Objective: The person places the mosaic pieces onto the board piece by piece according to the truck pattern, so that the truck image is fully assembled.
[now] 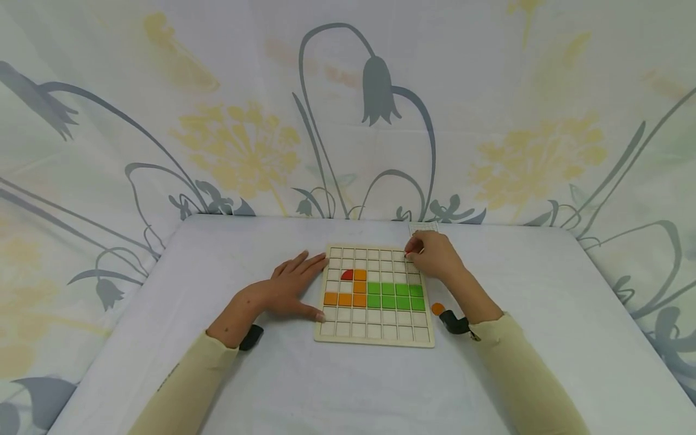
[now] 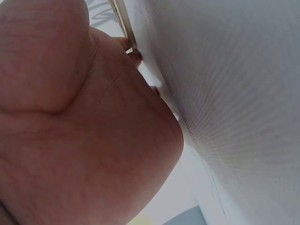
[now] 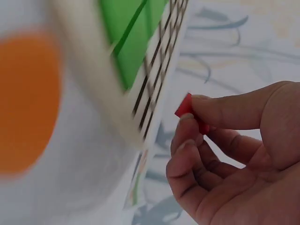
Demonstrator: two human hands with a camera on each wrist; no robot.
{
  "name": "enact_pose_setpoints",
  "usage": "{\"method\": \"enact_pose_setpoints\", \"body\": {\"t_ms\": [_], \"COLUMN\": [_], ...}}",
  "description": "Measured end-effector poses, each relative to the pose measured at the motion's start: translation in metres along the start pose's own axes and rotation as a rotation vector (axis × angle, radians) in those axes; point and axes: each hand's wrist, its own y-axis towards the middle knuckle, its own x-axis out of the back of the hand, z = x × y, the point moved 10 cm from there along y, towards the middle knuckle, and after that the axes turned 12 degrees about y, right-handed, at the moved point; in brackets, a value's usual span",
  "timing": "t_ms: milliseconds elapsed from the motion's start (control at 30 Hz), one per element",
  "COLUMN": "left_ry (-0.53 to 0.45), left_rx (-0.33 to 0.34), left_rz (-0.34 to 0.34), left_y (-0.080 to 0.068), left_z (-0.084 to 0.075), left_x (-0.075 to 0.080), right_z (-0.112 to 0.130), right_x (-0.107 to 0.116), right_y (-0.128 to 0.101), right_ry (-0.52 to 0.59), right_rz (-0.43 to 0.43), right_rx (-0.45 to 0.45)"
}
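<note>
A wooden grid board [image 1: 375, 341] lies on the white table, holding orange tiles [image 1: 345, 298], green tiles [image 1: 395, 296] and one red quarter-round tile [image 1: 347, 275]. My left hand [image 1: 290, 289] rests flat on the table with straight fingers, touching the board's left edge. My right hand [image 1: 432, 254] hovers at the board's far right corner, and in the right wrist view it pinches a small red piece [image 3: 186, 107] between thumb and fingers [image 3: 220, 112], just off the board [image 3: 93, 70]. The left wrist view shows only my palm [image 2: 70, 117] against the cloth.
An orange round piece [image 1: 437, 308] lies on the table right of the board, also large in the right wrist view as the orange round piece [image 3: 26, 101]. A small printed card [image 1: 423, 227] sits behind the board. A flowered cloth [image 1: 348, 109] hangs behind the table.
</note>
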Motion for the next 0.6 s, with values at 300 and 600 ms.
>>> {"method": "enact_pose_setpoints", "body": {"t_ms": [300,600], "left_ry": [-0.011,-0.033], "left_rx": [-0.004,-0.032], "left_rz": [0.001,-0.011], "left_y": [-0.001,-0.004], "left_z": [-0.001,-0.003], "left_x": [-0.001,0.004], "right_z": [0.052,0.093], "right_x": [-0.055,-0.092], "right_y": [-0.001,0.004], "right_ry": [0.093,0.126], "right_rz": [0.162,0.228], "right_rx": [0.093,0.198]}}
